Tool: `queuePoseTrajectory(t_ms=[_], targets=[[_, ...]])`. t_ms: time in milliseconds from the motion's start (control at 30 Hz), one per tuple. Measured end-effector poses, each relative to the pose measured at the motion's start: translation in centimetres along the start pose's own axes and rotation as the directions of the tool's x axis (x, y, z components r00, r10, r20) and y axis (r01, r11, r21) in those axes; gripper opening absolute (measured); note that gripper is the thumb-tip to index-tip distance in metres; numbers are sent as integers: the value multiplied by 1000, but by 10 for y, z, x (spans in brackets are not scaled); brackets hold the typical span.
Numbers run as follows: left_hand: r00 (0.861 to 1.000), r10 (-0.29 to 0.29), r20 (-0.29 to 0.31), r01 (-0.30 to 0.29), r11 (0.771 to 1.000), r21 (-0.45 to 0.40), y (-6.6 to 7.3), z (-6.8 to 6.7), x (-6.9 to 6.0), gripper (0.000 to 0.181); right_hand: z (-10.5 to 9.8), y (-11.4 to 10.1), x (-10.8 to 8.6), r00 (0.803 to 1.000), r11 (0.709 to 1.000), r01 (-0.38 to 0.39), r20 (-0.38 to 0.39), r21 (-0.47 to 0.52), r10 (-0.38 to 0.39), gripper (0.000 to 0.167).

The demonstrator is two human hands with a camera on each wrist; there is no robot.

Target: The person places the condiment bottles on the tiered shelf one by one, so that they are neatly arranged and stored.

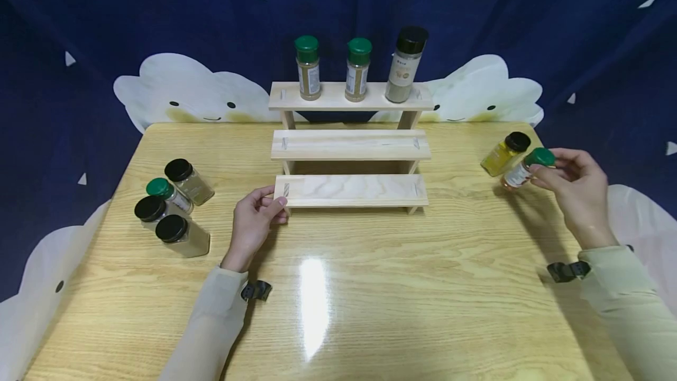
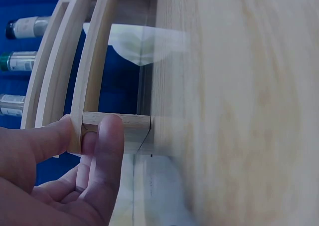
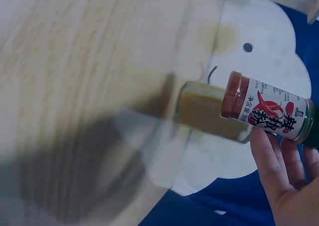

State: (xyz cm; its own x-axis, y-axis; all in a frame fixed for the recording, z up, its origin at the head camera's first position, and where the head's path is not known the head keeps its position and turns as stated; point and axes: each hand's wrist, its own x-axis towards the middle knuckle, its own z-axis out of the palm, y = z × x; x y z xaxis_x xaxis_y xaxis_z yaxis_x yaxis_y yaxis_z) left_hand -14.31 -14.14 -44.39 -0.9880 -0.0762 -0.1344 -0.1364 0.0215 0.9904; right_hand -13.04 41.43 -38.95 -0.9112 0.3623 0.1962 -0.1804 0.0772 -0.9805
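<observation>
My left hand [image 1: 252,222] grips the left end of the lowest step of a three-step wooden rack [image 1: 351,190]; in the left wrist view, thumb and fingers pinch the board's end beside its leg. At the right, my right hand [image 1: 579,193] holds a green-capped chili powder jar [image 1: 517,176], tilted. The right wrist view shows this jar's red contents and its label with red chilies [image 3: 271,109]. Just behind it stands a black-capped jar with yellow contents [image 1: 498,159]. Two green-capped spice jars [image 1: 309,78] [image 1: 357,79] and a taller black-capped jar [image 1: 401,75] stand on the top step.
On the left of the table [image 1: 396,298] several jars cluster: black-capped ones [image 1: 193,184] [image 1: 187,240] and a green-capped one [image 1: 177,196]. A dark blue curtain [image 1: 211,10] with white cloud shapes hangs behind the table. The rack's middle step [image 1: 351,144] is bare wood.
</observation>
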Motion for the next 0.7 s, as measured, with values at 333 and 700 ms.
queuePoseTrajectory(t_ms=[333,700], targets=[[1000,-7,-1,7,1000,-8,0,0,0,40,22,-24,-8,993,999,45,106,12,-46,37],[1000,-6,3,6,1000,-6,-1,-1,0,40,57,-51,-12,973,996,94,214,-2,-92,37]])
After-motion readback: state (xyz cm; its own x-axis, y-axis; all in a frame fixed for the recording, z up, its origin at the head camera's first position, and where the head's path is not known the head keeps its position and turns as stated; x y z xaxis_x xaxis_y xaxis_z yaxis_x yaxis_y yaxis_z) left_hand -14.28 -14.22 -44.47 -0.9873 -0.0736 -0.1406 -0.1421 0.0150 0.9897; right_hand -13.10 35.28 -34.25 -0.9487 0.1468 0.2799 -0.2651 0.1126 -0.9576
